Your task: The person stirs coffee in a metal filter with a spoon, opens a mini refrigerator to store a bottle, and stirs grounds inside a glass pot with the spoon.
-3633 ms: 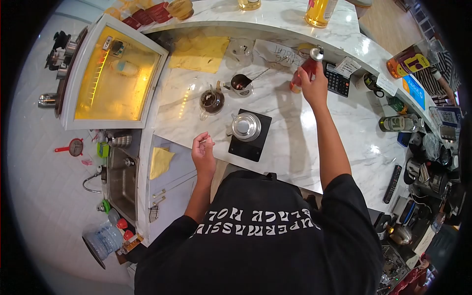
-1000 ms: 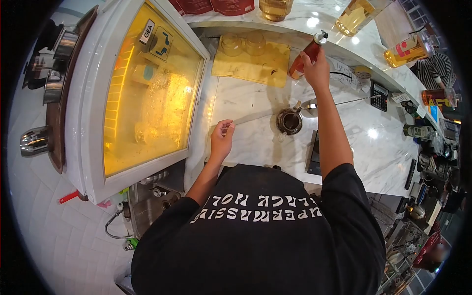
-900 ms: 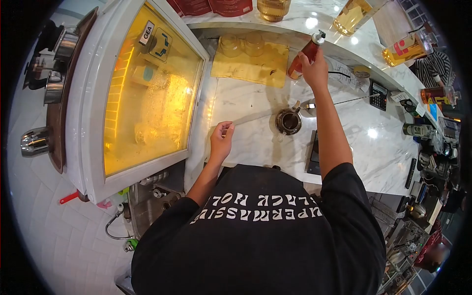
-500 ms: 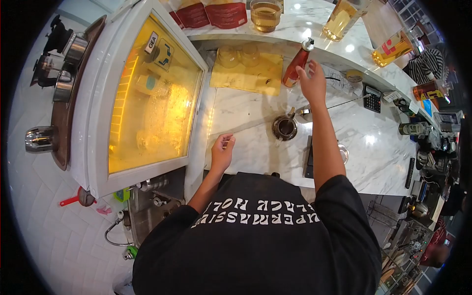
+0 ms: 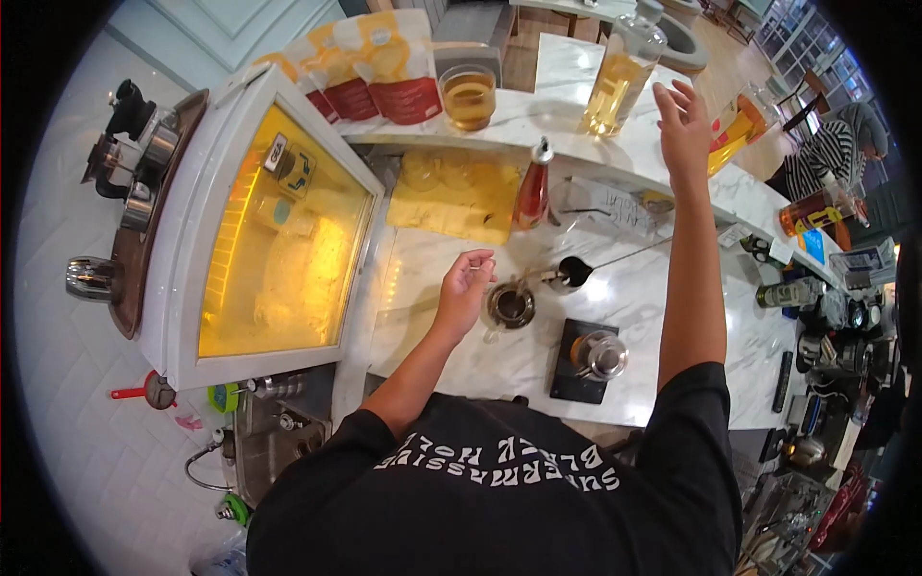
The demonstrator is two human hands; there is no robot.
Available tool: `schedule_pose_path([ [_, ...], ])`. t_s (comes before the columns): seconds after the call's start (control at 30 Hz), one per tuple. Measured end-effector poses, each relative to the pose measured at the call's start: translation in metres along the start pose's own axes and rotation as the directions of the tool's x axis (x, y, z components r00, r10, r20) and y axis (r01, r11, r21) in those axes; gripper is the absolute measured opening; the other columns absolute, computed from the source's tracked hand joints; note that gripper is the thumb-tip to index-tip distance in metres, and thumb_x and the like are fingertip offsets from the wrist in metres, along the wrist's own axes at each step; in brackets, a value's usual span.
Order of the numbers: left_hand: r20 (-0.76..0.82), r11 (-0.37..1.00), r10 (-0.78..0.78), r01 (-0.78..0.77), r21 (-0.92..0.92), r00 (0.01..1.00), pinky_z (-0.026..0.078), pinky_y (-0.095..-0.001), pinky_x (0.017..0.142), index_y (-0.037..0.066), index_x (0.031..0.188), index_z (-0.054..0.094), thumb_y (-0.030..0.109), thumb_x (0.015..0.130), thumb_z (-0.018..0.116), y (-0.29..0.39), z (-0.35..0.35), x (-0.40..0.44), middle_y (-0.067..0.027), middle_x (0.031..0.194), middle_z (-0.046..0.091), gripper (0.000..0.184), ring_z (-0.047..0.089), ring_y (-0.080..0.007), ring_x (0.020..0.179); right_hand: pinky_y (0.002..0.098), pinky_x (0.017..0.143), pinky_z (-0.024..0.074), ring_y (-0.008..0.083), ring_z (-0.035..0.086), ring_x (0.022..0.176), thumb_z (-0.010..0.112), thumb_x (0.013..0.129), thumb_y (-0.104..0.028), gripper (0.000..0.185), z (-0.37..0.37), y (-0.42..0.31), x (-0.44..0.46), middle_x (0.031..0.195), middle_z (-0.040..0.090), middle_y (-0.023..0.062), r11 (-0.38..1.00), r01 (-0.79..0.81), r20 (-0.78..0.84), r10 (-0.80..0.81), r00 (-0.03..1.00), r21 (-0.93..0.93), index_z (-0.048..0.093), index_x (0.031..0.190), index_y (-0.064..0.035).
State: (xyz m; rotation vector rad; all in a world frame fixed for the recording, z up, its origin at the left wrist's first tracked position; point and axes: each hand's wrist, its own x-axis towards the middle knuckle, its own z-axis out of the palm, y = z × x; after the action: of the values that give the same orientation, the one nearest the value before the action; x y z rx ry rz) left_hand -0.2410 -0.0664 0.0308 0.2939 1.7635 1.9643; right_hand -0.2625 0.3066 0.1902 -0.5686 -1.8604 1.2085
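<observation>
The right hand (image 5: 683, 139) is raised at the ledge with its fingers loosely parted and slightly bent; the tall clear bottle (image 5: 619, 82) of pale yellow liquid stands just left of those fingers, and a slanting bottle (image 5: 738, 132) of amber liquid is to their right. The left hand (image 5: 467, 296) is above the table (image 5: 427, 288), its fingers part-curled with the thumb near them. Just right of the left fingers sits a round glass pot (image 5: 511, 305) with dark contents, then a metal pitcher (image 5: 573, 273). The red bottle (image 5: 532, 195) stands upright ahead of the left fingertips, beside the yellow cloth (image 5: 475, 227) bearing 2 glasses. Farther right and nearer the body than those fingertips, 1 metal-topped glass pot (image 5: 602, 355) rests on the black scale (image 5: 573, 384). Well ahead of the left fingers, a ribbed glass (image 5: 469, 99) of amber drink stands beside red-and-yellow pouches (image 5: 399, 72).
</observation>
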Motion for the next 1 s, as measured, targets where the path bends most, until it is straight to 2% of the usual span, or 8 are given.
schedule_pose_path([
  [0.17,-0.012,0.995,-0.07,0.069,-0.073,0.997,0.049,-0.0269,0.08,0.009,0.131,0.06,0.033,0.108,0.056,0.007,0.042,0.022,-0.0042,0.119,0.066,0.034,0.064,-0.0122,0.097,0.0428,0.101,0.0509,0.034,0.056,0.132,0.081,0.088,-0.046,0.081,0.009,0.033,0.049,0.142,0.057,0.0235,0.993,0.11,0.16,-0.115,0.98,0.046,0.047,0.147,-0.0034],
  [0.27,-0.046,0.991,-0.102,0.098,-0.092,0.994,0.049,-0.0267,0.08,0.009,0.133,0.06,0.036,0.109,0.054,0.0,0.059,0.029,-0.0042,0.119,0.066,0.036,0.064,-0.0118,0.097,0.0442,0.102,0.0498,0.0342,0.055,0.134,0.085,0.083,-0.047,0.091,0.022,0.043,0.061,0.144,0.056,0.0228,0.984,0.142,0.227,-0.163,0.96,0.106,0.042,0.151,-0.0049],
  [0.43,-0.126,0.986,-0.147,0.137,-0.092,0.981,0.05,-0.0263,0.081,0.009,0.132,0.06,0.035,0.109,0.054,-0.014,0.072,0.022,-0.0043,0.119,0.065,0.036,0.065,-0.0113,0.096,0.0379,0.097,0.0536,0.0291,0.068,0.115,0.087,0.081,-0.036,0.091,0.036,0.026,0.058,0.129,0.066,0.0209,0.983,0.171,0.288,-0.184,0.94,0.071,0.04,0.148,0.0033],
  [0.57,-0.179,0.979,-0.192,0.175,-0.109,0.965,0.05,-0.0259,0.081,0.009,0.131,0.06,0.034,0.109,0.054,-0.027,0.068,0.012,-0.0043,0.118,0.066,0.034,0.065,-0.0106,0.095,0.0362,0.093,0.0568,0.0248,0.068,0.112,0.086,0.084,-0.023,0.076,0.04,0.025,0.056,0.129,0.064,0.0189,0.978,0.148,0.298,-0.187,0.936,0.147,0.045,0.142,0.0007],
  [0.67,-0.188,0.977,-0.2,0.181,-0.115,0.961,0.051,-0.028,0.083,0.009,0.133,0.058,0.03,0.11,0.051,-0.026,0.064,0.004,-0.0052,0.12,0.063,0.032,0.064,-0.014,0.098,0.0395,0.096,0.0542,0.0304,0.069,0.112,0.087,0.081,-0.032,0.084,0.044,0.026,0.05,0.126,0.066,0.0214,0.954,0.238,0.27,-0.281,0.921,0.181,0.043,0.145,0.0014],
  [0.77,-0.225,0.976,-0.191,0.16,-0.147,0.955,0.051,-0.0277,0.083,0.009,0.133,0.059,0.03,0.11,0.052,-0.018,0.063,-0.003,-0.005,0.119,0.064,0.032,0.064,-0.0134,0.097,0.0398,0.096,0.0549,0.0301,0.069,0.112,0.087,0.081,-0.028,0.083,0.043,0.013,0.04,0.125,0.066,0.0212,0.937,0.267,0.275,-0.323,0.906,0.224,0.043,0.146,0.0004],
  [0.87,-0.242,0.981,-0.161,0.128,-0.145,0.957,0.05,-0.0276,0.083,0.009,0.132,0.059,0.031,0.11,0.052,-0.015,0.058,-0.015,-0.0049,0.118,0.064,0.032,0.064,-0.0133,0.097,0.0398,0.097,0.0553,0.0287,0.068,0.112,0.087,0.082,-0.022,0.082,0.031,-0.031,0.026,0.125,0.065,0.0193,0.917,0.287,0.316,-0.369,0.874,0.277,0.042,0.147,-0.0012],
  [1.0,-0.294,0.985,-0.136,0.099,-0.138,0.946,0.05,-0.0284,0.083,0.009,0.132,0.06,0.033,0.11,0.052,-0.011,0.048,-0.041,-0.0049,0.117,0.065,0.033,0.064,-0.0138,0.098,0.0373,0.095,0.0572,0.0248,0.068,0.111,0.085,0.084,-0.015,0.08,0.031,-0.081,-0.001,0.125,0.063,0.0159,0.846,0.19,0.374,-0.407,0.833,0.498,0.04,0.148,-0.0029],
])
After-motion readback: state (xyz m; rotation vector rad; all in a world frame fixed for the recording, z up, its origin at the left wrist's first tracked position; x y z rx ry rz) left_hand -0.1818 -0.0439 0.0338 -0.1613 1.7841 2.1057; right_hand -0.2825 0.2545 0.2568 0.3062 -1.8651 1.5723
